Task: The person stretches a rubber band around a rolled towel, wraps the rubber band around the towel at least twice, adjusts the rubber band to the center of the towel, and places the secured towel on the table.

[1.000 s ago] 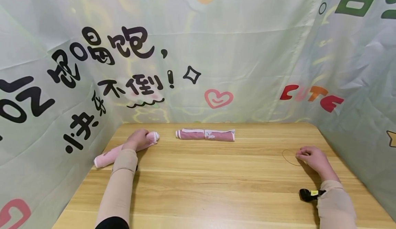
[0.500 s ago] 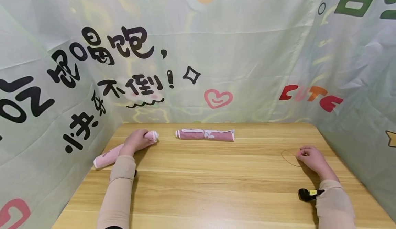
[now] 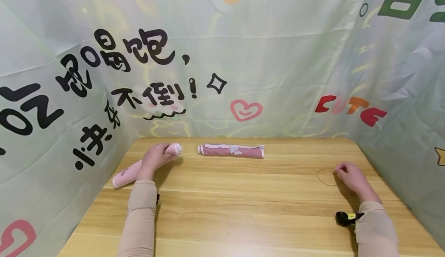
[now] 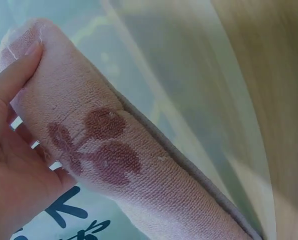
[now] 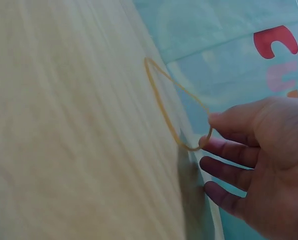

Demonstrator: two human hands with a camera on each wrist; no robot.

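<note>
My left hand [image 3: 155,159] grips a rolled pink towel [image 3: 128,174] near its far end, at the back left of the table. In the left wrist view the thumb presses on the terry cloth of the towel [image 4: 159,175], which bears a dark reddish leaf-like print; the other fingers go behind the roll. Over at the right side, my right hand [image 3: 352,179] pinches a thin yellowish rubber band [image 3: 319,176]. The right wrist view has the rubber band [image 5: 161,107] hanging as a loop between thumb and index fingertip, the other fingers loosely bent.
A second rolled towel [image 3: 215,151], darker pink with white edging and a band round its middle, lies at the back centre of the wooden table [image 3: 243,203]. Printed cloth walls [image 3: 278,68] stand along the back and both sides.
My left hand has lifted the pink towel slightly and brought it a little to the right, its near end shifting away from the table's left edge. The right hand stays nearly still with the rubber band.
</note>
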